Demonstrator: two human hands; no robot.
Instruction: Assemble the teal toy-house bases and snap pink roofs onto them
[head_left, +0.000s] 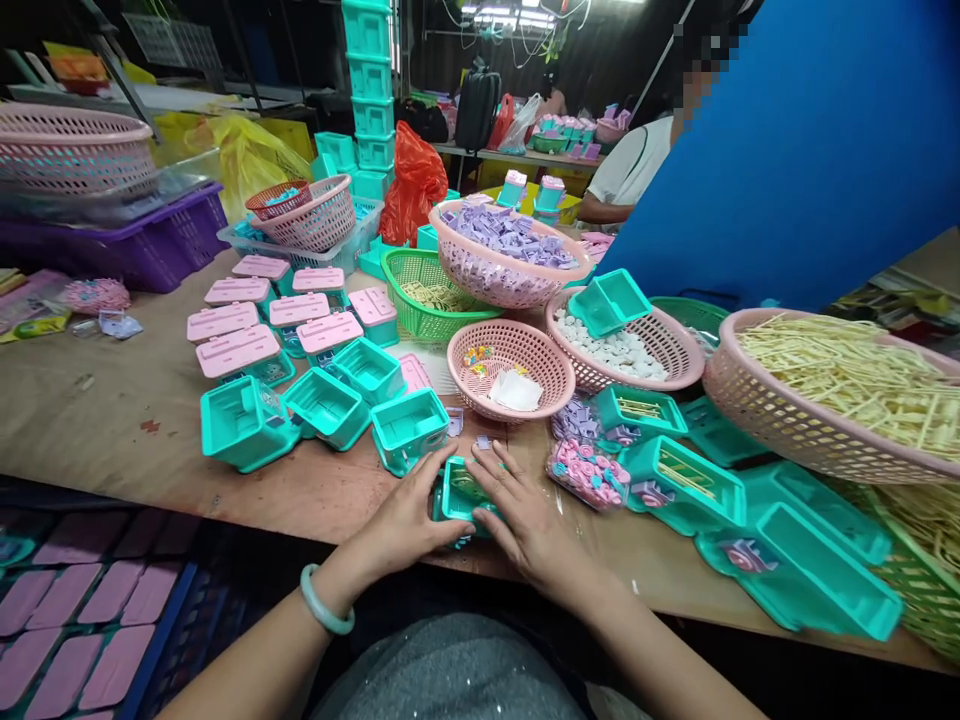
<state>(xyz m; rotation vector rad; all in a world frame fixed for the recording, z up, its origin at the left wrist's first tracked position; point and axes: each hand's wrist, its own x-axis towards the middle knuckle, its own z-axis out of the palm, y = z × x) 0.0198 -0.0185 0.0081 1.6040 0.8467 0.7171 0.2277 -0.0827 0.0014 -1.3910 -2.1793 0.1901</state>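
**Mo:** Wooden worktable [112,420], packed stall behind it, plastic parts everywhere. What's actually in the hands though?

**Jin:** One small teal box [461,492], sitting at the near edge of the table right in front of the person. Left hand [409,520] cups its left end, right hand [525,510] covers the right end. Fingers of both are curled loosely around it, grasping it between them, not clenched. There's a pale green bangle [324,603] on the left wrist.

**Mo:** Which way's it lying?

**Jin:** Open side up. Long axis looks roughly left to right across the person, but the hands hide enough that I wouldn't swear to it.

**Mo:** And around it?

**Jin:** Just behind, a cluster of open teal boxes [330,405], tipped at different angles. To the right, a clear bag of pink and purple bits [589,472], then teal trays [802,560] overlapping each other. A bit further back, a small pink basket [510,368] with a white packet inside, and boxes with pink lids [247,320] on the left.

**Mo:** Far end?

**Jin:** Green basket [424,295], pink basket of purple pieces [506,250], another one of white pieces [622,350], a big one of cream sticks [840,390] on the right. Tall stack of teal boxes [369,90] at the back, and another person in a white top [630,170] at the next table.
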